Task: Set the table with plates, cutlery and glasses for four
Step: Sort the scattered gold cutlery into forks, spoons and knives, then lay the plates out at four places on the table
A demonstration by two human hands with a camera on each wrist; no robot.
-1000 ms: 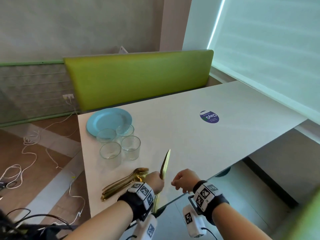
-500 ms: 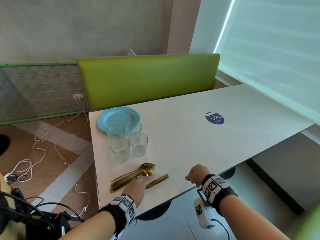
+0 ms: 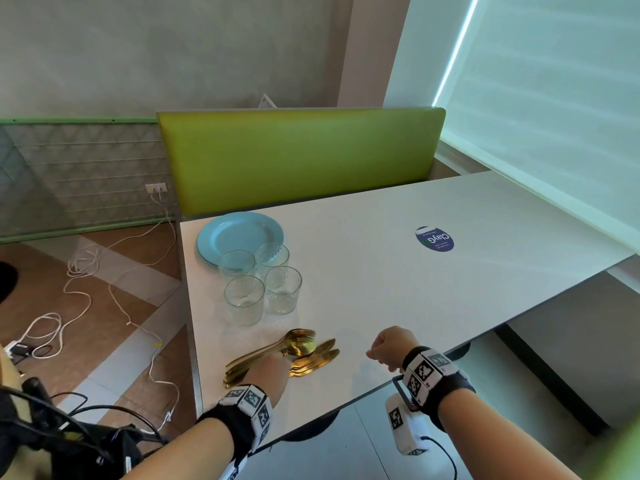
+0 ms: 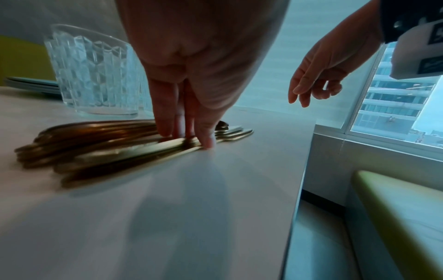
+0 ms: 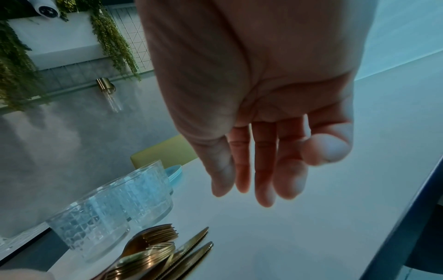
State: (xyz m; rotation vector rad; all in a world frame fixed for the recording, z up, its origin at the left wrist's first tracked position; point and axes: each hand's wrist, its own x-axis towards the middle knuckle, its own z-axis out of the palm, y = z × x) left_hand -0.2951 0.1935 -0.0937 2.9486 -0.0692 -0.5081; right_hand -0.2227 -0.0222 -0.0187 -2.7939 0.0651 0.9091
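Gold cutlery (image 3: pixel 273 353) lies in a pile near the front left of the white table (image 3: pixel 415 299): forks and spoons (image 5: pixel 153 240), with gold knives (image 3: pixel 320 356) at their right. My left hand (image 3: pixel 273 365) is over the knife handles. In the left wrist view its straight fingertips (image 4: pixel 165 130) touch the knives (image 4: pixel 148 151). My right hand (image 3: pixel 377 355) hovers just right of the pile, fingers relaxed and holding nothing (image 5: pixel 258 189). Behind the cutlery stand several clear patterned glasses (image 3: pixel 261 289), and behind them is a stack of light blue plates (image 3: pixel 235 233).
A green bench back (image 3: pixel 298 157) runs along the table's far side, with another green seat (image 4: pixel 395 208) at the near right. A round dark sticker (image 3: pixel 434 239) is on the tabletop. White cables (image 3: pixel 90 299) trail over the floor to the left. The window blind (image 3: pixel 554 98) is on the right.
A second ago my left hand held a gold knife up on end; the knife now lies flat with the others beside the spoons. My right hand has drifted right, away from the pile.
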